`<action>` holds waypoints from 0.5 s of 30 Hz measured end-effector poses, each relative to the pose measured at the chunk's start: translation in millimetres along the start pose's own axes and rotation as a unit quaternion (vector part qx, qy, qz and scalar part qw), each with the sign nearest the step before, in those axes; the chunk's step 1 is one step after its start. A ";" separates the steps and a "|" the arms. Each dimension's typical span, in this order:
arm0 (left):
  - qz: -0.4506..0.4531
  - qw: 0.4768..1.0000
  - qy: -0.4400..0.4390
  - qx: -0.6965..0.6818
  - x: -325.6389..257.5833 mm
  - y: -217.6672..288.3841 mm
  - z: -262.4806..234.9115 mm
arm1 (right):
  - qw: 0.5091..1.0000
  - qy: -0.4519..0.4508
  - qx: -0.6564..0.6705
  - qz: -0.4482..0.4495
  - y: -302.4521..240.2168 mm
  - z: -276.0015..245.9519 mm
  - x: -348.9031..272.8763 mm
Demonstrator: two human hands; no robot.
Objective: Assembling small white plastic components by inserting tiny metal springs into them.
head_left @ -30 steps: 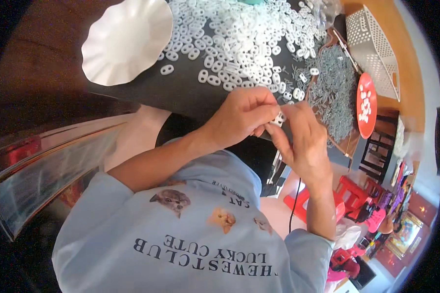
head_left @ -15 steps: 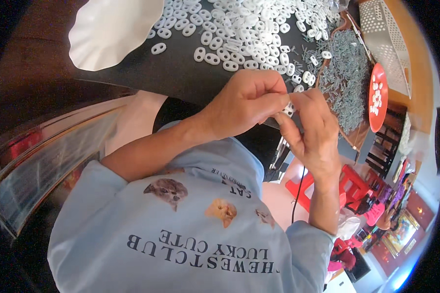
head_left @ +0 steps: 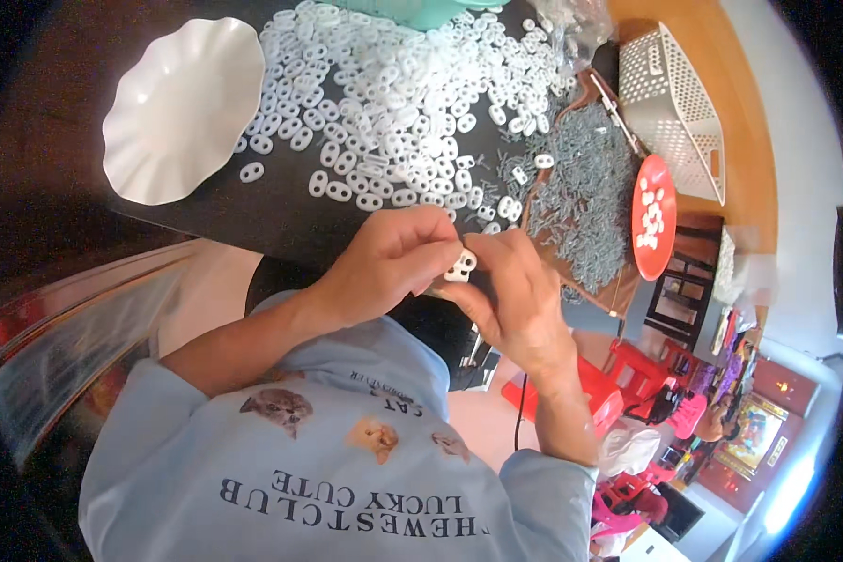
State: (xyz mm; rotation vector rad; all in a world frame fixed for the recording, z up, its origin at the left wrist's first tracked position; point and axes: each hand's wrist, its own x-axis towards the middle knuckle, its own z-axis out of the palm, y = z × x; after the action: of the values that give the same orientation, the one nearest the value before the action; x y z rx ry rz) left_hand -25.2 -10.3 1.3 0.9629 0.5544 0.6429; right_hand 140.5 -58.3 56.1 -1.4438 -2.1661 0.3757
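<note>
Near the table's front edge, a small white plastic piece with round holes is pinched between my two hands. My left hand is closed on its left side with thumb and forefinger. From the other side my right hand grips it, thumb below and fingers above. Parts of the piece are hidden by the fingertips. Just beyond the hands lies a broad heap of loose white oval two-hole pieces. To the right spreads a pile of small grey screw-like pins, and a few white pieces lie beside it.
A white wavy-rimmed plate stands at the far left of the dark table. On the right are a red dish holding white pieces and a white perforated basket. A green container sits at the back. Red stools stand below right.
The view has shifted, showing more of the table's far side. Both hands still hold the white piece, whose holed face shows more plainly now.
</note>
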 end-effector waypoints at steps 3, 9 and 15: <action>0.013 1.000 -0.008 -0.021 -1.8 -1.3 -0.3 | 0.993 -0.041 0.081 0.079 0.5 0.5 -10.7; 0.031 0.999 0.002 -0.009 0.3 -6.8 0.7 | 0.885 -0.006 0.370 0.283 2.5 18.7 -27.0; 0.050 0.998 0.009 -0.026 2.8 -10.8 0.3 | 0.835 0.011 0.453 0.313 -11.0 12.3 -18.4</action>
State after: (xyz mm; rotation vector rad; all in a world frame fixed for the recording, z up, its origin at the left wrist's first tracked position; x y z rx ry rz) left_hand -20.4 -13.0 -8.4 0.9414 0.5061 0.7528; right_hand 130.9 -78.9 46.5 -1.4539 -1.0879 1.3798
